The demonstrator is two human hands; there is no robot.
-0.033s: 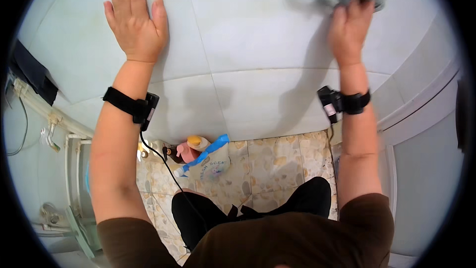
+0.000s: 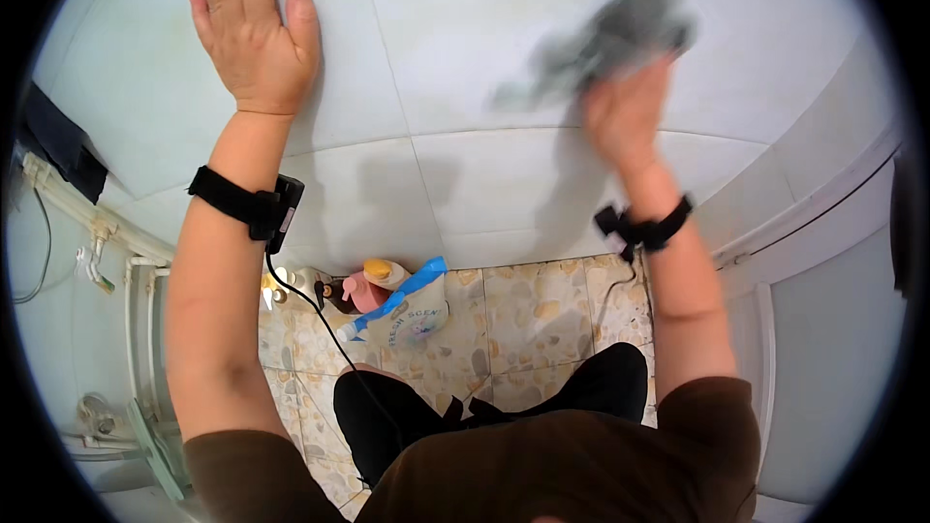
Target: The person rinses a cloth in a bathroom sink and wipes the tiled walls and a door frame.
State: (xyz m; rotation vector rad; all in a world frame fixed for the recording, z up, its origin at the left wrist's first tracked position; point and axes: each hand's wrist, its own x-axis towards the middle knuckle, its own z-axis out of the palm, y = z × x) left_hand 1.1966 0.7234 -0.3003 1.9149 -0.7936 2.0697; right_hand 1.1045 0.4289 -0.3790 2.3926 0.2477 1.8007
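Flat against the white tiled wall (image 2: pixel 484 48), my left hand (image 2: pixel 260 48) has its fingers stretched upward and the thumb apart. It holds nothing. My right hand (image 2: pixel 628 111) grips a grey-green cloth (image 2: pixel 630 24) at the right part of the wall. Both hand and cloth are smeared by motion, and the cloth's loose end trails out to the left. The fingertips are partly hidden in the cloth. Each forearm wears a black strap with a small device, the left strap (image 2: pixel 232 198) and the right strap (image 2: pixel 666 225).
At the wall's foot stand several bottles, among them a pink pump bottle (image 2: pixel 364 292), beside a blue-and-clear refill pouch (image 2: pixel 417 310) on the patterned tile floor (image 2: pixel 538 315). Pipes with a tap (image 2: pixel 97 257) run along the left wall. Dark fabric (image 2: pixel 60 140) hangs there. A white door frame (image 2: pixel 804 199) is at right.
My right hand has swept the cloth left and downward across the wall, and the right forearm now leans inward. The left hand has shifted slightly left and up, still flat.
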